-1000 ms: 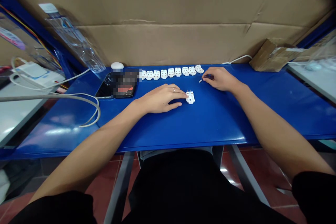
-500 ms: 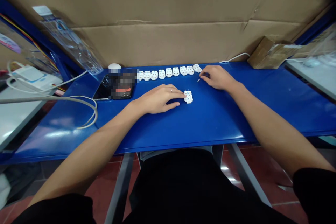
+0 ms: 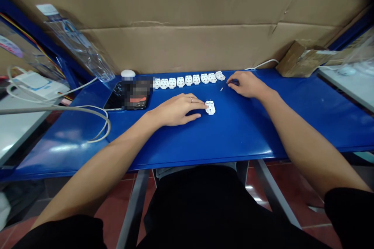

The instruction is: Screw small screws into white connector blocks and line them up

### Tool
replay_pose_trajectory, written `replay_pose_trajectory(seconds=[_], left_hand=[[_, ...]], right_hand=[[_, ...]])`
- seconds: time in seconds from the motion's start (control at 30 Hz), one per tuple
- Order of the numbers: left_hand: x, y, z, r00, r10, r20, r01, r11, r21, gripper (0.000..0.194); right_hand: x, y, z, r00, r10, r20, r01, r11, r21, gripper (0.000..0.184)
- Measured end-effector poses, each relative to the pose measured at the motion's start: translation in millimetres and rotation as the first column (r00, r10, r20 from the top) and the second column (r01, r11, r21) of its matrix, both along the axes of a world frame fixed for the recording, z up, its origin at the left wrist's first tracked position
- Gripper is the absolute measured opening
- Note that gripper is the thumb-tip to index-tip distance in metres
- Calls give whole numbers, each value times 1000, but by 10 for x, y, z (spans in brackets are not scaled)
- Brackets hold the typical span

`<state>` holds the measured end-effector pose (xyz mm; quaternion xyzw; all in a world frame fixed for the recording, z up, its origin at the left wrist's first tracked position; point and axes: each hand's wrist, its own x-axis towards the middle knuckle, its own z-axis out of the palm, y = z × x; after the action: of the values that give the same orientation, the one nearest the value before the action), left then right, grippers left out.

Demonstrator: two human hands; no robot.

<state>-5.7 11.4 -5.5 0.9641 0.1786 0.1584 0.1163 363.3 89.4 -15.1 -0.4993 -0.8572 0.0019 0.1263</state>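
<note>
- Left hand (image 3: 178,110): palm down, fingers extended, thumb spread apart from them; the grip is wide and closes on nothing. A ring sits on one finger.
- White part (image 3: 210,108): flat on the blue counter (image 3: 233,136), directly at the fingertips of the left hand, which touch its left edge. Two thin prongs project from its far side, away from the wearer.
- Right hand (image 3: 247,84): beyond and to the right of the white part, lowered at the counter, fingers curled in a narrow posture. A dark patch shows under the fingers — whether it is a held item or shadow cannot be told.
- Small pale piece (image 3: 221,89): on the counter, just left of the right hand's fingertips and apart from them.
- Row of similar white parts (image 3: 188,80): beyond the left hand, running across to the near left of the right hand; the rightmost part (image 3: 220,75) sits askew.
- Phone (image 3: 142,103): left of the left hand, partly blurred, beside a second dark device (image 3: 115,99).
- Clear bottle (image 3: 83,46): farther left and beyond the left hand — tilted in view.
- Cardboard box (image 3: 299,60): right of and beyond the right hand.
</note>
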Motion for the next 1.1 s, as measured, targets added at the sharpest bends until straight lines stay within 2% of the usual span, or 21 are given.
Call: replay_pose_trajectory(seconds=[0.2, 0.93, 1.1], left_hand=[[-5, 2, -7, 1000, 4, 7, -4, 1000, -8, 40], [-18, 18, -31, 1000, 10, -17, -10, 1000, 23, 39], [-9, 0, -24, 1000, 29, 1, -29, 998, 55, 37]], right_hand=[[17, -12, 25, 999, -23, -32, 22, 1000, -12, 26], [-3, 0, -20, 997, -57, 47, 56, 998, 16, 23], [-96, -107, 73, 998, -60, -18, 61, 998, 30, 24]])
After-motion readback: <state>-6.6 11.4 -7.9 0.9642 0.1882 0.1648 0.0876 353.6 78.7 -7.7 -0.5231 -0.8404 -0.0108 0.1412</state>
